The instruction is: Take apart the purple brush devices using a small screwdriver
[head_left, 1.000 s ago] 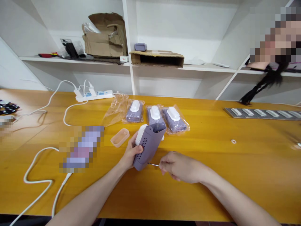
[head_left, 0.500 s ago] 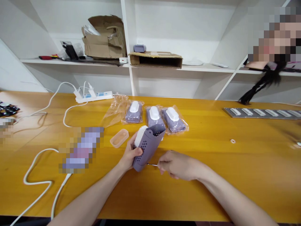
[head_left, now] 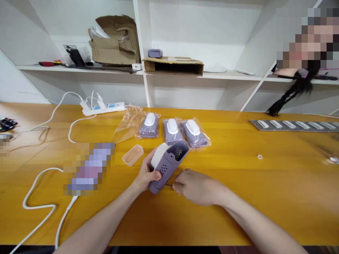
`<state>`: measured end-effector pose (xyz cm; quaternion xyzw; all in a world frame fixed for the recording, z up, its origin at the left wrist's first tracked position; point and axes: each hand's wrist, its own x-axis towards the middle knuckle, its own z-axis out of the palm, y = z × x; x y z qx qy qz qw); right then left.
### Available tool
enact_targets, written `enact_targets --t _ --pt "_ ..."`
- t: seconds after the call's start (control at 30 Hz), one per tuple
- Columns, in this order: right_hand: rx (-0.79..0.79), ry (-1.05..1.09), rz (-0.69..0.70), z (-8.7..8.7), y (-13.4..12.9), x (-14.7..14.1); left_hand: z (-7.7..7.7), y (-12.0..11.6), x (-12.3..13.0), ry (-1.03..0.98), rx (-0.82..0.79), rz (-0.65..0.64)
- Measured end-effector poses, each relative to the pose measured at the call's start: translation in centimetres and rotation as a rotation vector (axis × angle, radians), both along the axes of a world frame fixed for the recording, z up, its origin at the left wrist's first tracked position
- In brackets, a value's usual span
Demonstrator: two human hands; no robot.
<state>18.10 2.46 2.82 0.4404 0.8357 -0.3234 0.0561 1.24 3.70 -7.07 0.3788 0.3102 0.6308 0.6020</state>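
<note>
My left hand [head_left: 147,173] is closed around a purple plastic housing [head_left: 169,165] with small holes in its side and an open upper end. White bristles [head_left: 159,154] stand out along the housing's left side, above my fingers. My right hand [head_left: 194,186] is closed on a thin metal rod [head_left: 168,185], whose tip meets the lower right side of the housing. Whether the tip goes into it, I cannot tell. Just left of the housing lies a translucent peach-coloured cap [head_left: 133,155]. Behind it are three bagged purple units with white tops, the middle one [head_left: 172,131] closest.
A power strip [head_left: 104,108] with white cables stands at the back left, near a pixelated phone-like object [head_left: 91,168]. On the right are a small white ring [head_left: 260,156] and a grey strip of white pieces [head_left: 296,125]. Another person [head_left: 307,46] is at the upper right.
The housing has turned slightly, showing more of its open end and bristles. My right hand has moved a little left, closer to it, with the rod.
</note>
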Motion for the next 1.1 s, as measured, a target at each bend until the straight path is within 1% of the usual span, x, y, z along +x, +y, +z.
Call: enact_targets --t 0.17,0.27,0.33,0.43,0.53,0.63,0.73,0.83,0.9,0.93,0.97,1.03,1.07,1.1 --pt "0.196 -0.042 0.020 -1.7 -1.1 -0.3 0.3 0.2 0.4 -0.063 -0.060 0.107" --pt "0.250 -0.009 0.014 -2.6 -1.6 -0.3 0.5 0.4 0.5 -0.122 -0.098 0.183" --pt "0.257 0.019 -0.052 -2.8 -2.0 -0.1 0.7 0.5 0.4 -0.170 -0.117 0.222" --pt "0.188 0.062 -0.150 -2.4 -2.3 0.5 1.0 0.6 0.2 -0.212 -0.136 0.232" --pt "0.110 0.095 -0.139 -1.4 -2.2 1.4 1.3 0.5 0.0 -0.216 -0.129 0.195" --pt "0.093 0.121 -0.140 -0.8 -1.8 2.1 1.5 0.4 0.1 -0.214 -0.161 0.177" --pt "0.070 0.177 -0.140 -0.5 -1.6 2.3 1.5 0.3 0.2 -0.227 -0.217 0.164" --pt "-0.006 0.308 -0.168 -0.6 -1.5 2.2 1.7 0.3 0.2 -0.257 -0.235 0.087" --pt "-0.062 0.461 -0.249 -1.1 -1.2 2.0 2.0 0.3 0.2 -0.278 -0.229 0.046" --pt "-0.060 0.545 -0.312 -1.4 -1.1 1.8 2.2 0.2 0.2 -0.292 -0.223 0.041" --pt "-0.027 0.628 -0.383 -1.9 -0.9 1.5 2.5 0.2 0.2 -0.310 -0.212 0.047" --pt "0.117 0.754 -0.521 -3.1 -0.6 0.7 3.1 -0.1 0.3 -0.350 -0.186 0.045" --pt "0.173 0.800 -0.558 -3.7 -0.6 0.2 3.4 -0.3 0.4 -0.366 -0.178 0.022" --pt "0.172 0.836 -0.585 -4.2 -0.7 -0.3 3.6 -0.4 0.5 -0.376 -0.182 -0.002"
